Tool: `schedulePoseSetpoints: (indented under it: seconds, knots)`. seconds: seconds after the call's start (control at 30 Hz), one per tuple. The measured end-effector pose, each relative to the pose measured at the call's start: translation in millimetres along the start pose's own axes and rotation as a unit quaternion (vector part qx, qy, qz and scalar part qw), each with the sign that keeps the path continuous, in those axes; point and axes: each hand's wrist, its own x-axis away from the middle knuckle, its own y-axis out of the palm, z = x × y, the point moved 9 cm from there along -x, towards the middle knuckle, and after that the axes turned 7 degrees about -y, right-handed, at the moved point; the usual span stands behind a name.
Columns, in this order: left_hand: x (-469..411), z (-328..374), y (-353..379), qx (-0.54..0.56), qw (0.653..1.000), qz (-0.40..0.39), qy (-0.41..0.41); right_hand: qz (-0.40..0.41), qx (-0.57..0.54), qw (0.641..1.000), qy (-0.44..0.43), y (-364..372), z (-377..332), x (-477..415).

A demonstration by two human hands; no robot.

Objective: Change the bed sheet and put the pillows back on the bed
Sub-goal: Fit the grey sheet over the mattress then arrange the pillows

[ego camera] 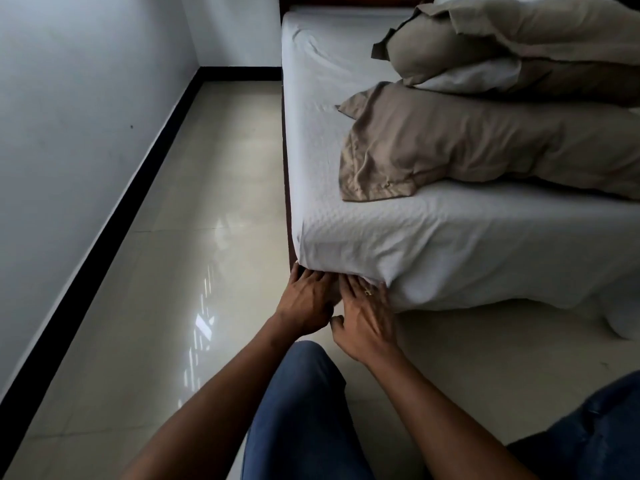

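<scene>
Bed sheet (415,237) — white, faintly textured, drawn over the mattress top and down its near side and corner, with shallow creases toward the far end and a loose fold hanging at the lower edge of the near corner. Left hand (306,299): at that corner's underside, fingers extended and close together, tips hidden under the sheet's edge, thumb raised against the corner. Right hand (367,317): just beside the left, palm down, fingers straight and slightly spread, tips touching the sheet's lower fold; a ring (367,291) on one finger. Neither hand is curled round the cloth. Front pillow (485,147) — taupe case, lying across the bed top near the corner, its open end slack and flattened on the sheet. Rear pillows (502,39): taupe, piled behind the front one toward the head of the bed, a strip of white cloth (467,76) showing between them. Bed frame (285,150): dark wood, a narrow band along the mattress's left side. Floor (173,237): glossy pale tiles with light reflections. Wall (69,98): pale, with black skirting (104,230) at its foot. Knee (304,410) in blue denim below the hands.
</scene>
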Motion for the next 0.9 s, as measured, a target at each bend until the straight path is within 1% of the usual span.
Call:
schedulePoseSetpoints:
  seconds: [0.07, 0.17, 0.23, 0.3, 0.37, 0.43, 0.5, 0.57, 0.6, 0.73, 0.77, 0.83, 0.9]
  knots:
    - [18, 2, -17, 0.066, 0.997, 0.026, 0.032, 0.004, 0.003, 1.0, 0.023, -1, 8, -8]
    - [45, 0, -28, 0.123, 0.99, 0.057, 0.026, -0.04, -0.023, 0.997, 0.058, 8, 15, -24]
    - [44, 7, -16, 0.118, 0.992, 0.042, 0.028, -0.079, -0.031, 0.995, 0.06, 14, 16, -29]
    - [32, 18, -3, 0.105, 0.994, 0.017, 0.03, -0.098, -0.017, 0.995, 0.022, 17, 14, -26]
    - [14, 30, 1, 0.093, 0.995, 0.008, 0.021, -0.087, -0.042, 0.995, -0.008, 11, 17, -15]
    - [1, 40, 7, 0.064, 0.998, -0.004, 0.002, -0.054, -0.061, 0.996, -0.023, 1, 26, -1]
    - [-7, 46, 12, 0.022, 0.999, -0.024, -0.013, -0.027, -0.025, 0.999, -0.029, -6, 38, 11]
    - [-13, 46, 17, -0.003, 0.999, -0.04, -0.029, -0.024, 0.008, 1.0, -0.009, -8, 55, 10]
    - [-14, 47, 16, -0.009, 0.999, -0.041, -0.035, -0.029, 0.007, 1.0, 0.007, -8, 63, 4]
    - [3, 50, 8, 0.017, 0.999, -0.028, -0.036, -0.094, -0.015, 0.992, 0.086, 2, 70, -20]
    - [12, 53, 8, 0.029, 0.999, -0.025, -0.031, -0.097, -0.013, 0.99, 0.101, 5, 68, -21]
    - [24, 63, 7, 0.04, 0.999, -0.032, -0.01, -0.101, -0.002, 0.99, 0.102, 7, 63, -19]
    - [18, 69, 12, 0.031, 0.999, -0.044, 0.008, -0.115, -0.006, 0.99, 0.08, 9, 61, -15]
